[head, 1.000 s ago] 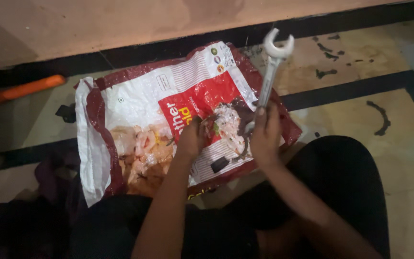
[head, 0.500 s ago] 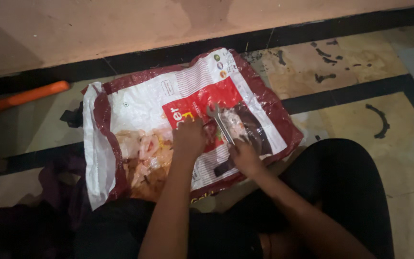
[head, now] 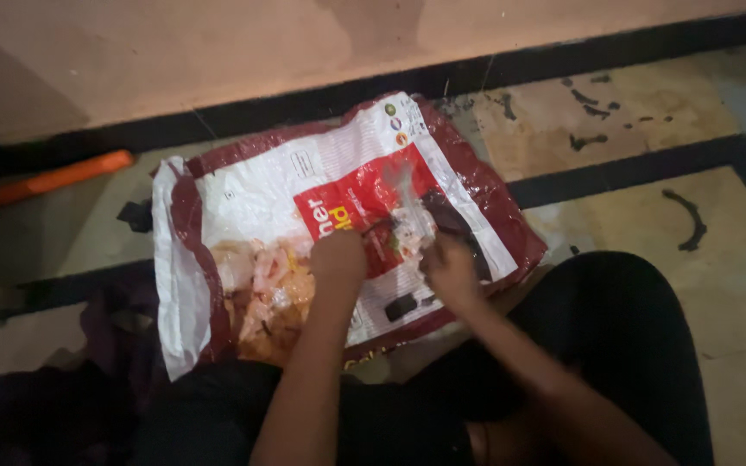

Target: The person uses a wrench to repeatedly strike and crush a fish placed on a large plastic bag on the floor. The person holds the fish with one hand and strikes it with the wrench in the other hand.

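Right hand (head: 451,269) grips the metal spanner (head: 409,203), blurred, over the printed plastic sack (head: 243,194) flat on the floor (head: 615,112). Left hand (head: 338,257) is fisted on something small; what, I cannot tell. The spanner looks heavy, stiff, slick: best held mid-shaft.

Your sack (head: 252,198) lies flat on the floor (head: 623,121) before your knees, the wall (head: 218,52) behind it. Both your hands rest on it, left hand (head: 338,257) beside right hand (head: 451,269); a bar (head: 45,183) lies far left
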